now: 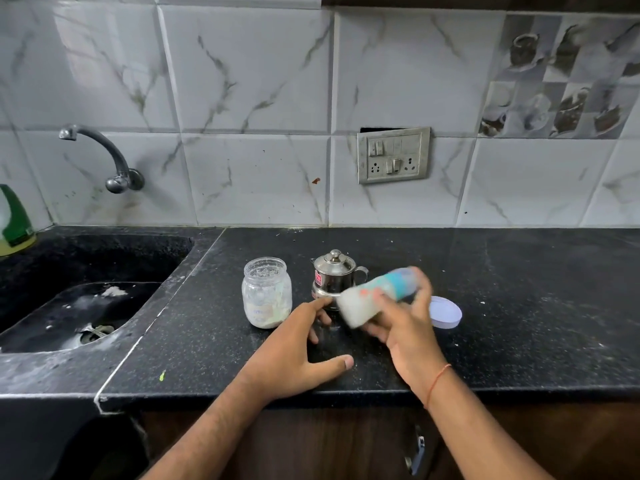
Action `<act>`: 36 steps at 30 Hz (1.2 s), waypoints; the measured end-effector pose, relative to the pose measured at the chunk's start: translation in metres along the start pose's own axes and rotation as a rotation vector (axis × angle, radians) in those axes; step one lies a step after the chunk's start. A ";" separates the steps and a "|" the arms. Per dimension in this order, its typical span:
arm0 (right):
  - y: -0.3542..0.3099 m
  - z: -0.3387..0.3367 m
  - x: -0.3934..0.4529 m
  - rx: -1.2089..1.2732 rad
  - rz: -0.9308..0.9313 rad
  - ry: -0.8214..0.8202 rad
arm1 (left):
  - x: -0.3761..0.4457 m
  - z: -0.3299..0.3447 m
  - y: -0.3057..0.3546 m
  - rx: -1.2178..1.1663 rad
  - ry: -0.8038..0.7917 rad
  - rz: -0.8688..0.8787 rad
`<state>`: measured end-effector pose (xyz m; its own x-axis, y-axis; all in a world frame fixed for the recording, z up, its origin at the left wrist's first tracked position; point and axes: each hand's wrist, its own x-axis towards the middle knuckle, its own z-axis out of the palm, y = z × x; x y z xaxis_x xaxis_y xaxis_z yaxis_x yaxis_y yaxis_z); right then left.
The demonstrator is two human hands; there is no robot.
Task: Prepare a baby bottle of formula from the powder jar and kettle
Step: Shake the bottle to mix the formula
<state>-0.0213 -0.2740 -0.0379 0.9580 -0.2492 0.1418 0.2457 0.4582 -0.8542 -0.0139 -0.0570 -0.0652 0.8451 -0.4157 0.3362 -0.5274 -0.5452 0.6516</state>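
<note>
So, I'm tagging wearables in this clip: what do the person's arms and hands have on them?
Both forearms are bare, no sleeves in view. The right hand has a thin orange-red thread around its wrist. The left hand shows no rings, watch or band.

Single head cam, wide-angle, looks fwd & down from close over dark counter (519, 289) toward tiled wall (259, 81).

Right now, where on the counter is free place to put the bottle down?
Bare counter lies right of the white lid, to the wall. Another free patch lies between the sink edge and the powder jar. It is crowded around the kettle, where both hands work and the right hand holds the bottle.
</note>
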 end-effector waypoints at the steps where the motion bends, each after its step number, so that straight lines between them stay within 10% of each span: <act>1: 0.002 0.001 -0.004 -0.105 0.030 -0.097 | 0.000 0.000 0.000 0.010 0.000 0.003; 6: 0.001 0.002 0.001 0.084 -0.036 0.077 | 0.001 -0.003 0.003 0.009 0.013 -0.002; 9: 0.005 0.005 -0.004 -0.119 0.039 -0.129 | 0.001 -0.002 0.002 0.010 0.024 0.019; 13: 0.005 0.005 -0.002 0.105 -0.022 0.056 | 0.002 -0.002 0.001 -0.007 0.037 0.006; 36: 0.006 0.003 0.001 -0.128 0.048 -0.123 | 0.004 0.000 -0.005 -0.018 0.022 0.025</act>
<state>-0.0187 -0.2684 -0.0415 0.9811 -0.1192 0.1526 0.1855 0.3529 -0.9171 -0.0080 -0.0564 -0.0671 0.8333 -0.4130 0.3675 -0.5472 -0.5215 0.6546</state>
